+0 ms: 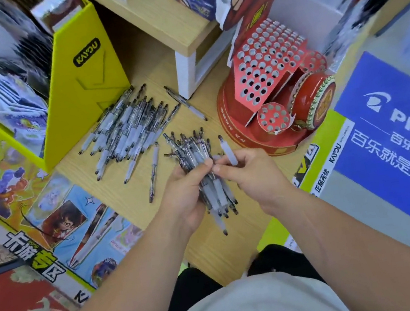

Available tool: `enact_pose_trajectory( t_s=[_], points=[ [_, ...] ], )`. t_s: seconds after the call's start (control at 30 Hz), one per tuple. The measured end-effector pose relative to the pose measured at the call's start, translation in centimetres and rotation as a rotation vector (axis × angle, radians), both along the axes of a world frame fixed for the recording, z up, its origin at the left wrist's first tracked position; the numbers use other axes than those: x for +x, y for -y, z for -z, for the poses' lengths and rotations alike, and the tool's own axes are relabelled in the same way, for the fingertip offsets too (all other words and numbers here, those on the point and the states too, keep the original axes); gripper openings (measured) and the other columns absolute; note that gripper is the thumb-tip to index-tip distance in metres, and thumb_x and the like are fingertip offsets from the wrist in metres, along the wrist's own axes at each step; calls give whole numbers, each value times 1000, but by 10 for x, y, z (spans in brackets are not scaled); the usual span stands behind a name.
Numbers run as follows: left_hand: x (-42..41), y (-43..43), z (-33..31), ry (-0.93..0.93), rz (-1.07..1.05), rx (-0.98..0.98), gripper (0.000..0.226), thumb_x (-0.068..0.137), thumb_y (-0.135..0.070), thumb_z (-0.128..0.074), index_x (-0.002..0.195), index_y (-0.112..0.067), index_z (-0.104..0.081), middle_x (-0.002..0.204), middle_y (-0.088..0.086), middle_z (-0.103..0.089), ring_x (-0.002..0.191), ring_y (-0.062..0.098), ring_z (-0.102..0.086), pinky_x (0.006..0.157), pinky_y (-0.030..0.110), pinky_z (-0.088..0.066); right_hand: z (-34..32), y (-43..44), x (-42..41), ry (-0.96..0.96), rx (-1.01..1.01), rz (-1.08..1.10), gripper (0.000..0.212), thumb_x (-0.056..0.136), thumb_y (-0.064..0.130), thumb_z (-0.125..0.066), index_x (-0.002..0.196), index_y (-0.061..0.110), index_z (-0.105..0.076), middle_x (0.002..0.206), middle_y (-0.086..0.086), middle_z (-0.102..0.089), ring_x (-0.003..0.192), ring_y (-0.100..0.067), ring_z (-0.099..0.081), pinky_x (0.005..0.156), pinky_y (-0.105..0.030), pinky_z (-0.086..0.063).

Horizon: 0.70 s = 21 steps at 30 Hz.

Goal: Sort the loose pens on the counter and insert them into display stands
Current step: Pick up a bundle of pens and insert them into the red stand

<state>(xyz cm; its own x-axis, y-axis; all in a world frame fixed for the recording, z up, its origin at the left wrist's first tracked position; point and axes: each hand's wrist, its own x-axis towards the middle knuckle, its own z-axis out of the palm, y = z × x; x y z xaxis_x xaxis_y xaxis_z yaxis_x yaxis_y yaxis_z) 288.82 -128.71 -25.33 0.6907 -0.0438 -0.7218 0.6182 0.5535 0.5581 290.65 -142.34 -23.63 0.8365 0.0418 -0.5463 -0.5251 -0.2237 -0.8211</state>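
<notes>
My left hand (184, 195) curls tight round a bundle of pens (193, 150); my right hand (254, 174) pinches one pen (227, 151) just right of it.

loose pens (124, 130) heaped on counter (229, 248), red display stand (270, 83) upright

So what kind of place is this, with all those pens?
Probably a stationery shop: there's a blue Pilot sign, a red pen display stand full of holes, and a yellow Kayou box by the loose pens.
</notes>
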Motion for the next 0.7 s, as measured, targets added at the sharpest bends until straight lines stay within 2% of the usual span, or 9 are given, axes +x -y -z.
enact_pose_trajectory(
  t_s=[0.1, 0.2, 0.27, 0.3, 0.4, 0.5, 0.53, 0.6, 0.7],
  points=[
    [1, 12, -7, -11, 87, 1, 49, 94, -6, -67, 136, 7, -47, 103, 15, -77, 87, 24, -76, 65, 34, -60, -13, 21, -6, 1, -19, -12, 5, 88, 11, -75, 93, 9, -75, 55, 20, -61, 47, 6, -53, 48, -7, -37],
    [1, 30, -11, -62, 78, 10, 69, 87, -8, -75, 142, 3, -35, 110, 17, -75, 91, 27, -75, 67, 39, -61, -20, 40, -12, -7, -19, -12, 11, 89, 15, -74, 100, 11, -75, 61, 20, -64, 54, 5, -55, 53, -10, -40],
    [0, 43, -13, -119, 23, 37, 54, 88, -10, -75, 130, -4, -42, 111, 16, -73, 92, 29, -73, 75, 48, -61, -23, 53, -13, -35, -9, -12, 11, 92, 23, -71, 99, 15, -75, 72, 14, -68, 64, 0, -57, 60, -17, -42],
    [-1, 49, -14, -139, -9, 38, 49, 89, -10, -74, 129, -7, -47, 107, 15, -74, 90, 28, -73, 76, 47, -61, -24, 60, -12, -56, 7, -6, 13, 94, 26, -68, 99, 16, -75, 76, 10, -69, 66, -5, -56, 59, -20, -42],
    [3, 66, -19, -141, -130, 2, 49, 91, -9, -71, 134, 1, -51, 86, 9, -74, 74, 21, -73, 60, 33, -59, -27, 87, 1, -113, 117, 21, 20, 100, 25, -58, 102, 15, -75, 81, 4, -66, 70, -9, -57, 55, -20, -41],
    [7, 89, -32, -136, -233, 18, 18, 93, -11, -68, 108, -3, -63, 85, 9, -69, 70, 20, -69, 55, 31, -56, -30, 123, 16, -125, 268, -41, 26, 104, 25, -52, 106, 14, -75, 87, -2, -62, 78, -14, -60, 59, -27, -48],
    [7, 99, -38, -135, -265, 26, 10, 94, -12, -67, 99, -4, -65, 83, 8, -69, 71, 20, -68, 56, 33, -56, -33, 136, 20, -123, 287, -89, 27, 105, 30, -50, 110, 17, -73, 85, -2, -60, 77, -15, -60, 60, -29, -50],
    [7, 121, -49, -120, -321, 41, 12, 97, -14, -65, 88, -6, -66, 77, 6, -68, 73, 21, -67, 60, 37, -55, -39, 165, 27, -121, 276, -200, 31, 106, 42, -45, 120, 26, -67, 77, -2, -56, 68, -18, -57, 55, -32, -50],
    [9, 154, -66, -106, -400, 81, 16, 98, -15, -63, 87, -5, -67, 79, 8, -68, 76, 24, -66, 67, 40, -54, -48, 203, 39, -83, 207, -302, 31, 106, 47, -39, 122, 38, -65, 70, -6, -46, 50, -15, -41, 44, -26, -31]
  ],
)
